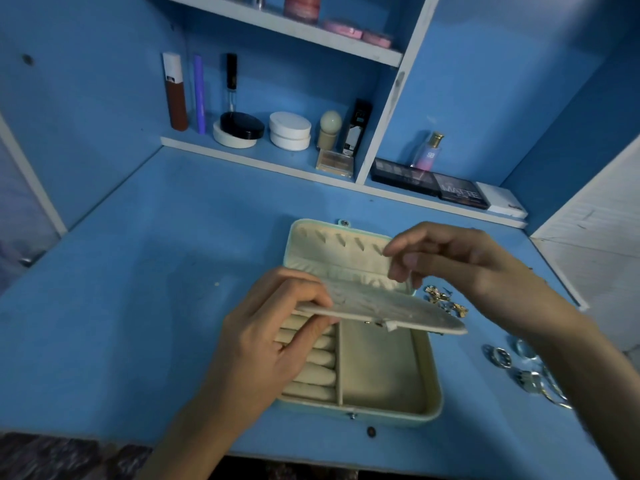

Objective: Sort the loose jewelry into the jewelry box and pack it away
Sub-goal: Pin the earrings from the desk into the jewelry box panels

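Desk [138, 306], blue: 1.
Box [433, 386], pale, lying open at the desk's middle: 1. The near half is a tray with 1 divider. To its left are ring rolls [317, 375], about 6 showing and some hidden under the hand. To its right is 1 plain compartment.
Left hand [273, 341]: fingers and thumb clamp the left end of the flap [388, 310], 1 padded panel held level over the tray's far edge.
Rings [500, 357], silver, loose on the desk right of the box. There are several, but they are blurred and partly behind the right forearm, so the count is unclear.
Earrings [445, 299], gold: 1 small heap just right of the box, beyond the rings.
Right hand [446, 258]: raised over the lid's right side, apart from the left hand, fingers curled. Whether they pinch anything cannot be told.
Lid [332, 244]: 1, flat on the desk, with 1 row of hooks and 1 snap tab [344, 222] at the far edge.
Shelf [263, 157], far: 3 upright tubes, 4 round jars, 2 dark palettes [429, 183], 1 perfume bottle [429, 150].
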`<action>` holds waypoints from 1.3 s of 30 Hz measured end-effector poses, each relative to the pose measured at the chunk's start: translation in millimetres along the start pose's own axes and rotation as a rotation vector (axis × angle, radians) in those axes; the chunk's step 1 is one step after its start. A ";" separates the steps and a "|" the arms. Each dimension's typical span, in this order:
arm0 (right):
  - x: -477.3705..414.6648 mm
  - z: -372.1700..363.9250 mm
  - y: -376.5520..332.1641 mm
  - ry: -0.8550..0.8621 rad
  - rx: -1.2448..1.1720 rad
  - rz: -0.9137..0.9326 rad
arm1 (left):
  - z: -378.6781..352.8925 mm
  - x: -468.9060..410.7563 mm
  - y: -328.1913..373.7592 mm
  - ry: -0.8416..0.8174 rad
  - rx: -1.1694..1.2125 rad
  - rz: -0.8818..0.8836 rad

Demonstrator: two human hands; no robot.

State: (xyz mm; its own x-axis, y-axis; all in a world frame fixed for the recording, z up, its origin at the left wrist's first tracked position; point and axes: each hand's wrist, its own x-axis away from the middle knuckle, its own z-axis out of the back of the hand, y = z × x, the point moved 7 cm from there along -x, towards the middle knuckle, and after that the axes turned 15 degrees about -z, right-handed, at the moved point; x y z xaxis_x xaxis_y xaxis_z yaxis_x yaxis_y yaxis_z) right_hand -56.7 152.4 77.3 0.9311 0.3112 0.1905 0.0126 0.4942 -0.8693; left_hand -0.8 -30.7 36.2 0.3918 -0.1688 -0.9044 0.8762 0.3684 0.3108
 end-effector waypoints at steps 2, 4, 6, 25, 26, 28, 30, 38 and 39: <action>5.6 12.1 15.5 0.118 -0.064 -0.024 | 0.5 -1.6 0.0 -0.004 0.013 0.011; 11.9 23.5 32.0 0.236 -0.143 -0.058 | 0.9 -5.4 -1.2 -0.009 0.029 0.037; 17.3 33.4 48.0 0.338 -0.229 -0.081 | 0.7 -12.7 -3.6 -0.012 0.041 0.069; 30.5 48.9 91.0 0.551 -0.113 -0.186 | -27.6 -32.7 -70.9 0.133 0.303 0.494; 31.2 50.2 92.1 0.559 -0.070 -0.193 | -27.3 -32.8 -69.9 0.138 0.294 0.488; 32.7 52.6 93.8 0.576 0.022 -0.209 | -26.0 -33.3 -67.8 0.132 0.264 0.470; 34.4 54.4 91.6 0.596 0.090 -0.205 | -25.0 -32.8 -67.4 0.126 0.248 0.460; 36.6 58.5 59.3 0.679 0.109 -0.079 | -24.7 -34.1 -58.0 0.116 0.243 0.438; 35.0 57.3 54.8 0.668 0.100 -0.066 | -24.1 -35.9 -54.8 0.101 0.217 0.416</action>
State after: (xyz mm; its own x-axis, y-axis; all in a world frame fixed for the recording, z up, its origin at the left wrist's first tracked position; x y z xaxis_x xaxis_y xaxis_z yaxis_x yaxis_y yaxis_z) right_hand -44.3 236.9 62.4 0.9554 -0.2748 -0.1085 0.0738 0.5775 -0.8130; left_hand -69.7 -22.7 44.6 0.7021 0.0461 -0.7106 0.6931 0.1846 0.6968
